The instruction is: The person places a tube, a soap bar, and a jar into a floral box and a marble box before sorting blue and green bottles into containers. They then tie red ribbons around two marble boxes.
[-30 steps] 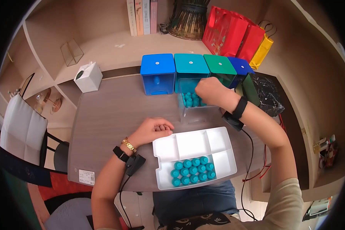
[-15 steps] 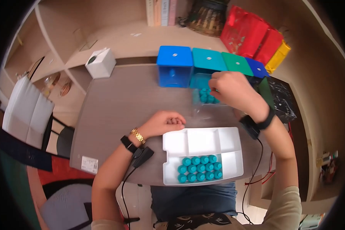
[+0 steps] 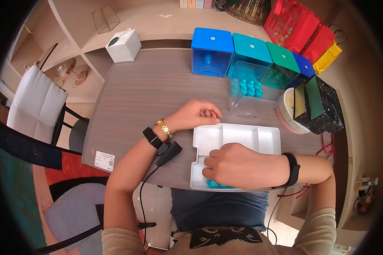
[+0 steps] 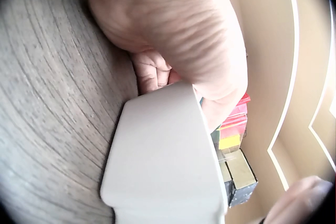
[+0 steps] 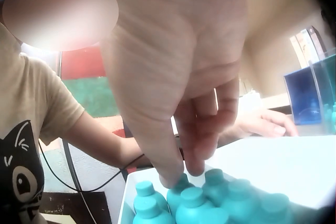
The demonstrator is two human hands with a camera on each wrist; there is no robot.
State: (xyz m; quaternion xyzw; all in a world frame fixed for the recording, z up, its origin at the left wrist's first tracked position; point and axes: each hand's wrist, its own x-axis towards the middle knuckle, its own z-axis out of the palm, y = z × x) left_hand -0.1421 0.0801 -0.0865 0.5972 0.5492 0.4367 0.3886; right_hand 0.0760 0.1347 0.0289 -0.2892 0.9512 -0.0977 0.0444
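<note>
Over the front of the white divided tray (image 3: 238,133) is my right hand (image 3: 242,166), covering most of the teal bottles (image 3: 211,183) there. Seen from the right wrist, its thumb and a fingertip pinch the cap of one teal bottle (image 5: 180,185) standing among several others (image 5: 193,205). My left hand (image 3: 195,114) lies at the tray's back left corner, fingers loosely curled and thumb by the rim; the left wrist view shows that hand (image 4: 173,35) against the tray's outer side (image 4: 163,156). Behind the tray, a clear open bin (image 3: 253,107) contains teal bottles (image 3: 251,90).
Lidded boxes in blue (image 3: 212,40), teal (image 3: 252,47), green and dark blue stand in a row at the back. A round container (image 3: 290,112) and a black marbled box (image 3: 330,106) are at the right. A white tissue box (image 3: 124,46) sits at the back left.
My right hand has moved from the clear bin down to the tray's front bottles. My left hand has stayed by the tray's corner. The head view has shifted, placing the table objects further right and higher.
</note>
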